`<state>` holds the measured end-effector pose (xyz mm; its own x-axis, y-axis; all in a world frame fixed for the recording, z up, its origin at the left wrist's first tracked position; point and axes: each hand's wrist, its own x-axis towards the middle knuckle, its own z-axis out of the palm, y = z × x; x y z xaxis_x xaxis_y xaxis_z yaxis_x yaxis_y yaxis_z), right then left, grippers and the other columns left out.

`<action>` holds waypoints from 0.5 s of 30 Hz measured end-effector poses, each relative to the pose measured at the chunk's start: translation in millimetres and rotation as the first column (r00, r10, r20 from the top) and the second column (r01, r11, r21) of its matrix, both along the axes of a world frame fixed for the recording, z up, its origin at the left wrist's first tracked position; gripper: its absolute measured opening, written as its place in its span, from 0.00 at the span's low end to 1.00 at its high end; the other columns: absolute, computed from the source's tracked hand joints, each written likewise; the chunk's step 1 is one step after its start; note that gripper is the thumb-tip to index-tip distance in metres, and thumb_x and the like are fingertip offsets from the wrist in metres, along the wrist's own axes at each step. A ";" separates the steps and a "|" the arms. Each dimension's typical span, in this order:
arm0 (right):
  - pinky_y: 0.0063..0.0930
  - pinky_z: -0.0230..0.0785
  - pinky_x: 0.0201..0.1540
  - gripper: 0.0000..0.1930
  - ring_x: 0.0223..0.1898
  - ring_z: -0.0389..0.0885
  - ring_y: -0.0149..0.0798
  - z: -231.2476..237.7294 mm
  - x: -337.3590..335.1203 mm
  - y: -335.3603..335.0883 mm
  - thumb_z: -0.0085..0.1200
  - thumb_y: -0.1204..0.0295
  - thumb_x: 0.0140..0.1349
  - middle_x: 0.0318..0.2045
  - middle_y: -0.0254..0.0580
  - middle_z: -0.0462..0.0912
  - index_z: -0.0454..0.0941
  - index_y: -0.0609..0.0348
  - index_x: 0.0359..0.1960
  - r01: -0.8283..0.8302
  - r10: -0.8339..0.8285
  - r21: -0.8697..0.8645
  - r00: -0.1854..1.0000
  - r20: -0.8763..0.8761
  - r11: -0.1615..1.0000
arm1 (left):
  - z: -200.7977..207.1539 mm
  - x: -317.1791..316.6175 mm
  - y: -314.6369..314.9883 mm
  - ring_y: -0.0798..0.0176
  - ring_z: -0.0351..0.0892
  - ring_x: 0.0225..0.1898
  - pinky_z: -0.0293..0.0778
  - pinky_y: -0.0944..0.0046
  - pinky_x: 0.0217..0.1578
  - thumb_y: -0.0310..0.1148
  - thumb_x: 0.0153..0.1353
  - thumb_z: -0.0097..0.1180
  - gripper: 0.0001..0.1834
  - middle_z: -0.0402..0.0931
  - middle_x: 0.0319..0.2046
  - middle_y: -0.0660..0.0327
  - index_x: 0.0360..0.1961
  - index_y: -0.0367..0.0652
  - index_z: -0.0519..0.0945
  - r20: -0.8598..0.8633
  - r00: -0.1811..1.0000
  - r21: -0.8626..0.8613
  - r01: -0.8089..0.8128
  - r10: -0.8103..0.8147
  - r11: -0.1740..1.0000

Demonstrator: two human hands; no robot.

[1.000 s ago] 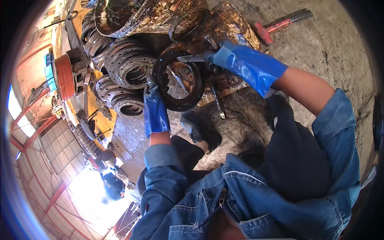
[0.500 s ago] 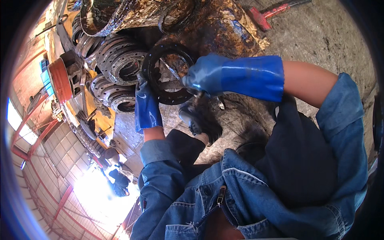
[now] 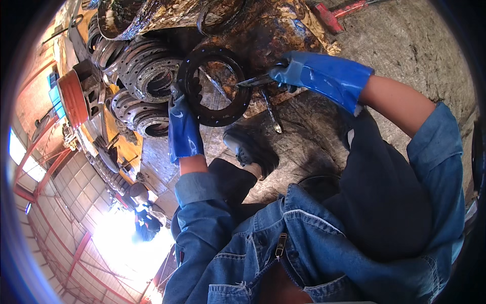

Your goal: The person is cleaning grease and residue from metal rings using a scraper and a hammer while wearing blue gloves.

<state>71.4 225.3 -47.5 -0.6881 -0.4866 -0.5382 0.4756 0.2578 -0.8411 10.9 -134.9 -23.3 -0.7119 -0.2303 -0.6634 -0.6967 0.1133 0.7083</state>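
A dark, oily flange ring (image 3: 215,117) with bolt holes around it is held tilted in front of me. My left hand (image 3: 182,124), in a blue rubber glove, is closed on the ring's left rim. My right hand (image 3: 289,71), gloved the same way, grips a dark flat-bladed tool (image 3: 253,80) that looks like a scraper. Its tip lies over the right side of the ring. Through the ring's opening shows a long thin metal tool (image 3: 216,83). Another slim, dirty metal tool (image 3: 271,111) rests on the ground below the scraper.
Stacks of greasy flanges (image 3: 152,76) stand at the left, touching or close to the ring. A grimy drum (image 3: 157,19) lies across the top. A red-headed hammer (image 3: 328,19) is at the upper right. My shoe (image 3: 248,149) is just below the ring. Another person (image 3: 148,223) is at the lower left.
My right hand has moved right and up, away from the ring's inner edge, bringing the scraper into sight. The ring and left hand have shifted only slightly.
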 end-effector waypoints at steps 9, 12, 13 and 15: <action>0.36 0.69 0.54 0.26 0.51 0.77 0.46 30.5 -16.7 -32.4 0.52 0.52 0.63 0.51 0.45 0.79 0.73 0.54 0.57 -0.338 0.303 0.107 0.918 0.255 0.935 | 10.4 11.4 4.5 0.54 0.73 0.54 0.69 0.53 0.49 0.67 0.65 0.31 0.39 0.71 0.58 0.58 0.66 0.51 0.63 -0.044 0.985 -0.025 0.167 -0.168 0.986; 0.28 0.69 0.39 0.18 0.37 0.76 0.37 -25.2 -13.2 -30.7 0.50 0.61 0.64 0.40 0.43 0.79 0.76 0.57 0.50 -0.069 0.157 -0.248 0.922 0.355 0.966 | 14.2 14.6 3.5 0.54 0.72 0.55 0.69 0.53 0.51 0.67 0.64 0.30 0.40 0.70 0.59 0.57 0.67 0.50 0.63 -0.042 0.988 -0.034 0.147 -0.149 0.988; 0.21 0.70 0.22 0.13 0.20 0.77 0.28 1.0 -2.4 -18.7 0.48 0.67 0.65 0.26 0.43 0.81 0.79 0.64 0.43 0.414 -0.111 -0.219 0.640 0.760 0.884 | 13.9 13.5 2.0 0.54 0.73 0.55 0.69 0.54 0.51 0.67 0.64 0.31 0.40 0.71 0.58 0.57 0.66 0.49 0.63 -0.035 0.993 -0.037 0.113 -0.114 0.993; 0.19 0.66 0.16 0.13 0.18 0.76 0.28 -32.5 1.9 -8.0 0.47 0.68 0.65 0.24 0.42 0.81 0.79 0.65 0.42 0.317 0.019 -0.301 0.660 0.751 0.899 | 7.1 3.6 6.8 0.54 0.74 0.53 0.69 0.55 0.51 0.67 0.64 0.33 0.40 0.73 0.57 0.56 0.65 0.47 0.65 -0.014 0.998 -0.035 0.060 -0.061 0.998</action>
